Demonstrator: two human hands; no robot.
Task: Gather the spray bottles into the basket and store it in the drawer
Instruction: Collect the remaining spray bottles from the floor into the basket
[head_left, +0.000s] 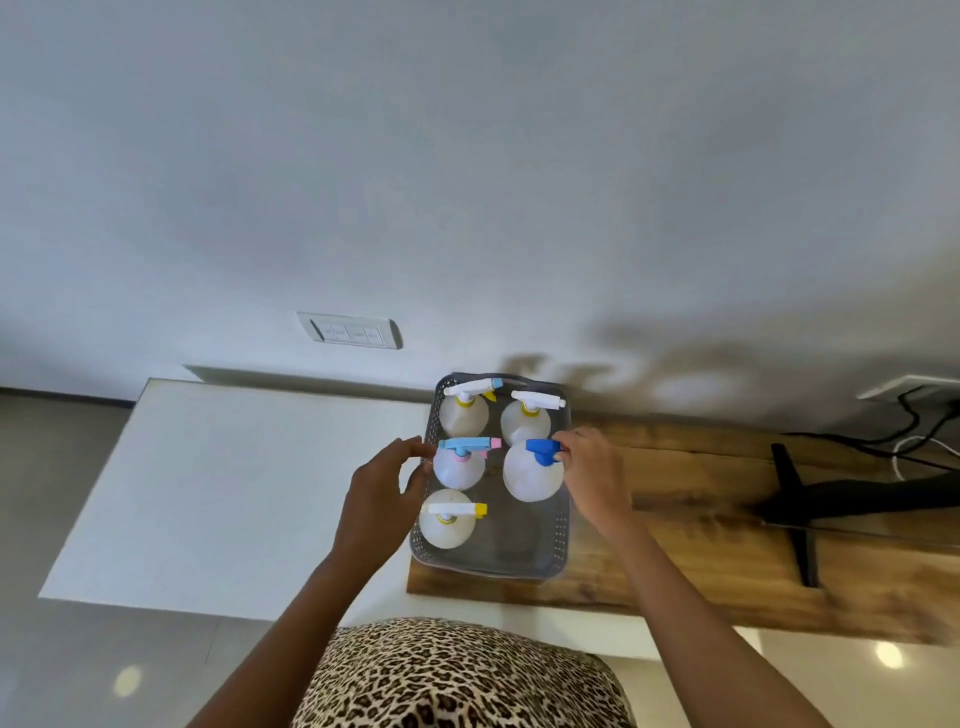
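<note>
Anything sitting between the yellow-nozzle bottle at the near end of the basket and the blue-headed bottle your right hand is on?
No, the head view shows only bare basket floor between the yellow-nozzle bottle and the blue-headed bottle under the right hand.

A home room, most likely a living room or bedroom corner.

A plain pale wall (467, 156) carries a domestic switch plate (349, 330) low down, just above a white cabinet top (208, 493) that meets a wood-grain shelf (701, 519). On the wood stands the black foot of a screen (795, 499), with dark and white cables (914, 431) trailing to a wall socket at the right edge. The floor (78, 649) is glossy light tile that mirrors ceiling lamps. A grey plastic basket (561, 545) of household spray bottles (532, 470) sits on the shelf, and the person wears a leopard-print garment (457, 675), everyday house clothing rather than work wear.
</note>
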